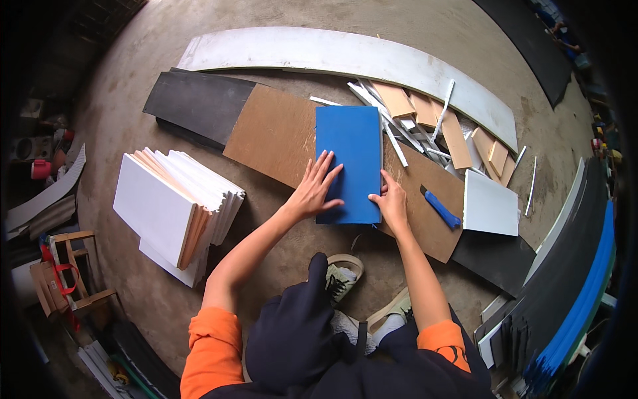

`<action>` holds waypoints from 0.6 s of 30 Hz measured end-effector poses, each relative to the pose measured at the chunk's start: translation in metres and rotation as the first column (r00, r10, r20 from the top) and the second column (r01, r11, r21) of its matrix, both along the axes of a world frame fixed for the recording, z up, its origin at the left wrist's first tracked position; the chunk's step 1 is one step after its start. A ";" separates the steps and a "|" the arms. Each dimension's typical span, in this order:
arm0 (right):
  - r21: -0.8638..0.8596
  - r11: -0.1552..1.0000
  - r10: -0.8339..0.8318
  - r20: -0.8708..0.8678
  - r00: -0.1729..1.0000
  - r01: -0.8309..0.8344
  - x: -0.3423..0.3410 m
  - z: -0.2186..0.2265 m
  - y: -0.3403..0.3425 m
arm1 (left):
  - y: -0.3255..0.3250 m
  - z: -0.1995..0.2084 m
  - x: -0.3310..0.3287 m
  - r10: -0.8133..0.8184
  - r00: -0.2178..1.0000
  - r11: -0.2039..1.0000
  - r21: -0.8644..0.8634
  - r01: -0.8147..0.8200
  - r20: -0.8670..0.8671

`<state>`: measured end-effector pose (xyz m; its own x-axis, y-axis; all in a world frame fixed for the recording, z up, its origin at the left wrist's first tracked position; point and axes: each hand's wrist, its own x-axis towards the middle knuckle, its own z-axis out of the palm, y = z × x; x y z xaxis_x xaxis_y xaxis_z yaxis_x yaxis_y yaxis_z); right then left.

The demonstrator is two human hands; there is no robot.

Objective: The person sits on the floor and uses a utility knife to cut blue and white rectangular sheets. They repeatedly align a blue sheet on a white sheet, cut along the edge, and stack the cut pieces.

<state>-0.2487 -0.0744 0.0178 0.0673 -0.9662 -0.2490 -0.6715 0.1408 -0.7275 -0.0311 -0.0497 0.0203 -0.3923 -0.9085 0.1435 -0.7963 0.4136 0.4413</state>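
A rectangular blue board [348, 143], apparently a stack with a pale layer at its right edge, lies across a brown board [266, 130] in front of me. My left hand [312, 189] rests on its lower left part, palm down with the fingers spread. At the lower right edge is my right hand [391, 199], its thumb on the blue face and its fingers along the side, gripping the edge. A blue-handled utility knife [440, 209] lies on the brown board to the right of that hand.
White and tan boards [159, 206] stand stacked at the left. A long white sheet [345, 53] lies beyond, with offcut strips [425, 123] at the right. A white block [490, 203] sits near the knife. Black and blue sheets [578, 286] line the right side; a wooden stool [73, 272] is at the left.
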 end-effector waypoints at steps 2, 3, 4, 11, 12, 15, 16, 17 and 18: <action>0.027 1.000 -0.002 -0.001 1.000 0.002 0.000 -0.005 -0.001 | 0.032 0.013 -0.004 -0.070 0.995 0.991 0.116 0.062 0.070; 0.038 0.999 -0.003 -0.002 1.000 0.004 -0.001 -0.007 -0.001 | 0.040 0.015 -0.007 -0.094 0.992 0.986 0.147 0.081 0.083; 0.019 1.000 0.007 0.009 1.000 -0.007 0.000 -0.007 -0.002 | 0.039 0.012 -0.009 -0.072 0.982 0.995 0.074 0.060 0.175; -0.146 0.989 -0.007 0.026 1.000 0.011 -0.012 -0.004 0.014 | 0.040 0.014 -0.027 -0.048 0.932 0.998 0.049 0.032 0.360; -0.292 0.956 0.002 -0.103 0.995 -0.032 -0.028 -0.005 0.015 | 0.037 0.019 -0.028 -0.038 0.947 0.999 -0.010 0.044 0.319; -0.441 0.896 -0.102 -0.301 0.948 -0.044 -0.075 0.002 0.021 | 0.017 0.030 -0.020 -0.067 0.943 0.995 0.093 0.038 0.325; -0.409 0.902 -0.090 -0.484 0.871 -0.134 -0.087 0.013 0.026 | 0.009 0.027 -0.015 -0.004 0.968 0.998 0.057 -0.011 0.251; -0.372 0.916 -0.088 -0.554 0.828 -0.151 -0.102 0.011 0.028 | -0.003 0.029 -0.016 0.028 0.963 0.995 0.088 -0.054 0.269; -0.332 0.928 -0.082 -0.620 0.780 -0.167 -0.116 0.010 0.030 | -0.013 0.030 -0.021 0.063 0.955 0.989 0.112 -0.099 0.291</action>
<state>-0.3645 -0.0442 0.0274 0.0633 -0.9928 0.1022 -0.9860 -0.0780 -0.1473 -0.0525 -0.0624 0.0500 -0.3250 -0.9424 -0.0795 -0.9251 0.2993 0.2338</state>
